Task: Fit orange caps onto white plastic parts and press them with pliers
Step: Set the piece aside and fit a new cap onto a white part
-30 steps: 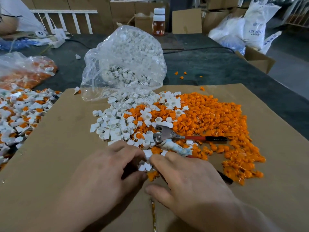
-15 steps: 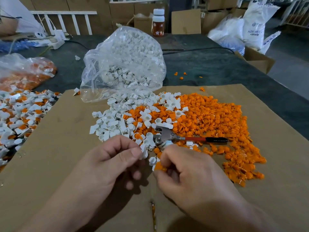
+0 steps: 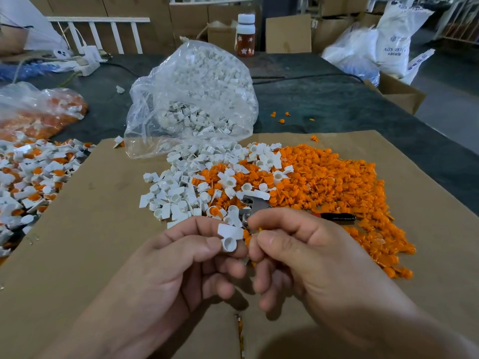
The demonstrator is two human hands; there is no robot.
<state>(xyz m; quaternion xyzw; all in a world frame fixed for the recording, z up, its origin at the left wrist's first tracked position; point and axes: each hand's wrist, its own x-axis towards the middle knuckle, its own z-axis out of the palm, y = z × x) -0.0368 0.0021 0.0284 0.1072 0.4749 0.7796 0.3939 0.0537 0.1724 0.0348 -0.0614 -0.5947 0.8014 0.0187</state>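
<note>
This looks like the fitting step. The left hand (image 3: 166, 268) pinches a white plastic part with a round socket (image 3: 229, 237) above the tabletop (image 3: 337, 107). The right hand (image 3: 311, 255) curls just beside it, and I cannot tell whether it holds anything. Next, a small orange plastic cap (image 3: 324, 182) probably needs seating squarely in the socket, then pressing with the red-handled metal pliers (image 3: 253, 203) lying on the pile.

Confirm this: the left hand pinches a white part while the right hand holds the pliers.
Wrong: in the head view the pliers lie on the pile of caps, not in the right hand; the left hand does pinch the white part.

A packing workshop: stacked cardboard boxes (image 3: 287, 35), bulk sacks (image 3: 396, 40), bagged parts (image 3: 197, 99).
</note>
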